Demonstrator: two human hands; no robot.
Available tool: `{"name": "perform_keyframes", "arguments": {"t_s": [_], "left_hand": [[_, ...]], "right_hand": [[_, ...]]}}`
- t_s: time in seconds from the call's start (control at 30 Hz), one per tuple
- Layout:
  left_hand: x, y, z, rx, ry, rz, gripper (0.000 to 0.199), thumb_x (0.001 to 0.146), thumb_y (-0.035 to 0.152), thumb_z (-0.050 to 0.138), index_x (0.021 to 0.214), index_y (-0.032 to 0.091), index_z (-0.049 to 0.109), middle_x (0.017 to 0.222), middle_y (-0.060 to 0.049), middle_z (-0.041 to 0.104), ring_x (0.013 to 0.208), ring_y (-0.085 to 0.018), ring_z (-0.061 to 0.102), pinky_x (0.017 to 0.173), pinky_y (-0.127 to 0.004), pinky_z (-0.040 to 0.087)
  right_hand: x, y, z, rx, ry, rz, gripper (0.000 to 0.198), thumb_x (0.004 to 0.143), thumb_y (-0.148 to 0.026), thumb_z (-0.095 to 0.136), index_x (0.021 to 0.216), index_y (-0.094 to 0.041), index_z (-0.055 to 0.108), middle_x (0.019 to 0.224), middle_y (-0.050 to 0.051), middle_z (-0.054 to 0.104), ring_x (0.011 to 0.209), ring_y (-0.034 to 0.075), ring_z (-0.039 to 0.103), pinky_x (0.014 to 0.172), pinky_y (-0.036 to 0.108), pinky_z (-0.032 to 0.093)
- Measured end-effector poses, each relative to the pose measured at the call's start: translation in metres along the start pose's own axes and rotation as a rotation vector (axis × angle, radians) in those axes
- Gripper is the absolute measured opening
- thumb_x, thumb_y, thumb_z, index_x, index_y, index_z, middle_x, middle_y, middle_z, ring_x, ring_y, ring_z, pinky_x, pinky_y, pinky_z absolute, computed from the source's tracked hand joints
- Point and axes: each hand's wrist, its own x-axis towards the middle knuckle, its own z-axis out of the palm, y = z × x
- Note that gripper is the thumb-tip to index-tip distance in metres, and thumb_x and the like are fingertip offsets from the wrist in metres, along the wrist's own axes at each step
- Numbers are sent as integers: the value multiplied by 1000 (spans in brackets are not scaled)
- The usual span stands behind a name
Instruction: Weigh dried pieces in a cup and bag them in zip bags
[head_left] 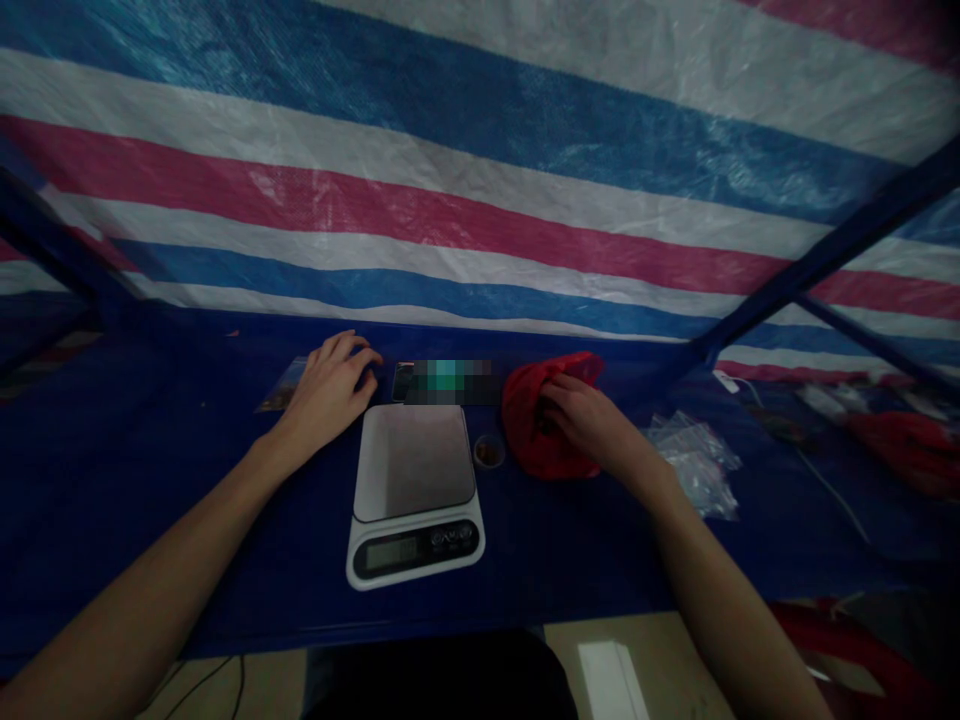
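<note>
My left hand [330, 385] rests palm down to the left of a kitchen scale, fingers bent and apart, holding nothing. Partly under that hand lies a small clear plastic bag [279, 392] with something brownish in it. A white digital scale [420, 465] has a bare metal plate, and its display is too dim to read. Just right of the scale stands a small round clear cup [489, 452] with brown contents. My right hand [577, 408] reaches into the mouth of a red bag [551, 460]. Its fingertips are hidden among dark contents, so their grip does not show.
Several clear plastic bags [694, 465] lie right of my right forearm. A dark phone-like object [405, 382], partly pixelated, is behind the scale. Blue frame bars [795, 275] and a striped tarp [450, 220] bound the blue table [585, 560]. Farther right lies red material [911, 450].
</note>
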Motion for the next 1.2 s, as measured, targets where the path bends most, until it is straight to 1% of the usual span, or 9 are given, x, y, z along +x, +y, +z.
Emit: {"name": "perform_keyframes", "arguments": {"t_s": [0.1, 0.3, 0.53, 0.7, 0.8, 0.9, 0.97, 1.03, 1.2], "left_hand": [[0, -1, 0, 12, 2, 15, 34, 99, 23, 46, 116, 16, 74, 136, -19, 65, 144, -41, 50, 112, -60, 50], [-1, -2, 1, -2, 21, 27, 33, 99, 24, 47, 115, 16, 74, 136, -19, 65, 145, -41, 50, 112, -60, 50], [0, 1, -3, 1, 8, 14, 33, 99, 24, 46, 114, 16, 74, 136, -19, 65, 144, -41, 50, 113, -61, 49], [0, 3, -5, -22, 6, -1, 32, 98, 23, 46, 113, 18, 75, 135, -18, 66, 145, -40, 50, 113, -61, 49], [0, 3, -5, -36, 14, -1, 33, 98, 23, 46, 113, 18, 75, 135, -18, 65, 145, -41, 49, 114, -62, 48], [0, 3, -4, -37, 7, 3, 33, 98, 24, 46, 113, 17, 74, 136, -19, 65, 144, -42, 49, 113, -63, 48], [0, 2, -3, -31, 1, 4, 33, 98, 25, 46, 114, 18, 74, 137, -19, 65, 144, -41, 49, 113, -63, 48], [-1, 0, -3, -24, 0, 8, 33, 99, 25, 45, 115, 19, 73, 136, -18, 64, 145, -40, 49, 114, -60, 48], [-1, -1, -1, -19, 1, 11, 33, 99, 27, 45, 115, 20, 73, 136, -17, 64, 145, -39, 48, 115, -59, 47]], "right_hand": [[1, 0, 1, 23, -3, -19, 24, 101, -10, 59, 119, -18, 72, 126, 13, 69, 115, 26, 69, 101, 37, 53], [3, 1, 4, 33, -22, -63, 28, 98, -7, 60, 121, -16, 73, 130, 15, 69, 116, 29, 70, 101, 41, 55], [2, 4, -3, 107, 64, -94, 23, 99, -6, 58, 107, -17, 77, 113, 11, 74, 102, 26, 74, 94, 37, 56], [1, 7, -8, 164, 183, -133, 23, 101, -9, 56, 100, -17, 78, 103, 10, 75, 93, 24, 73, 87, 37, 57], [-1, 5, -13, 202, 325, -177, 21, 100, -11, 59, 98, -19, 78, 101, 9, 76, 91, 24, 73, 85, 37, 58], [-5, -9, -22, 321, 497, -205, 16, 100, -13, 64, 98, -21, 79, 104, 7, 77, 96, 22, 74, 88, 36, 59], [-8, -27, -27, 429, 554, -230, 14, 99, -15, 68, 99, -22, 79, 104, 6, 78, 97, 21, 74, 90, 35, 59], [-11, -46, -28, 529, 511, -294, 12, 99, -16, 70, 100, -23, 80, 103, 6, 78, 97, 21, 75, 89, 34, 60], [-16, -73, -15, 600, 181, -459, 16, 104, -16, 64, 106, -21, 79, 108, 7, 75, 97, 18, 73, 85, 31, 60]]}}
